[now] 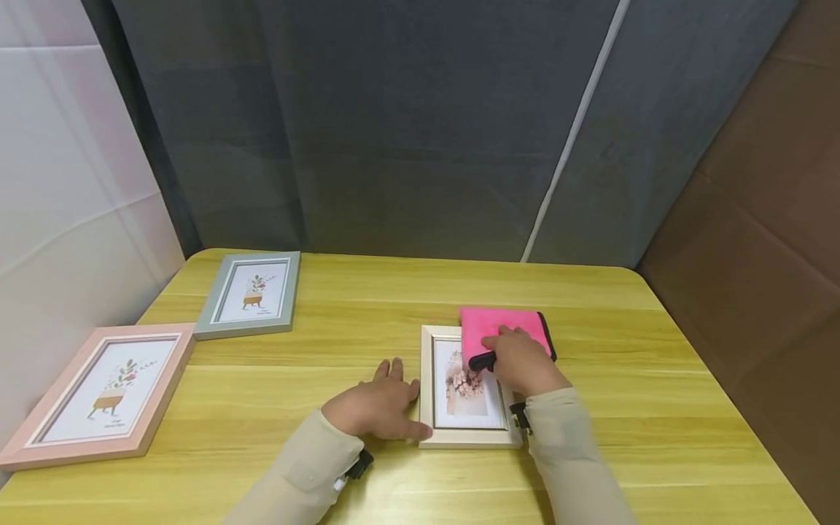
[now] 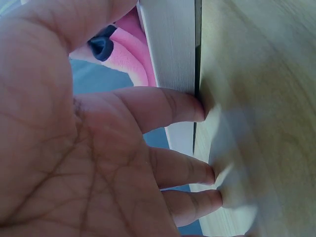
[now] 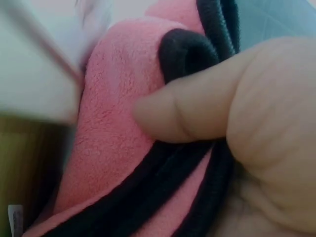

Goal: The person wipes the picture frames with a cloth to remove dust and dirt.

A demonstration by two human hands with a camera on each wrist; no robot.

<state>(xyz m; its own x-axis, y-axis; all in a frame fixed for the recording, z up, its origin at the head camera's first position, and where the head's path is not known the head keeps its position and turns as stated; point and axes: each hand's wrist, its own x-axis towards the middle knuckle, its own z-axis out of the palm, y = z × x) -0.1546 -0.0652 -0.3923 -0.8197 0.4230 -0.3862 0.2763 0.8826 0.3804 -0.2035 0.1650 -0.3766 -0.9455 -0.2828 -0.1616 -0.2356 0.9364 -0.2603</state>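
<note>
Pink cloth (image 1: 483, 323), folded and black-edged, covers the upper right corner of the cream picture frame (image 1: 466, 438), which lies flat on the counter (image 1: 315, 394). We note the right hand (image 1: 527, 367) gripping the cloth, thumb pressed on it; the left hand (image 1: 378, 408), fingers extended, touches the frame's left edge. We record a pink frame (image 1: 108, 394) and grey frame (image 1: 256, 294) farther left.
</note>
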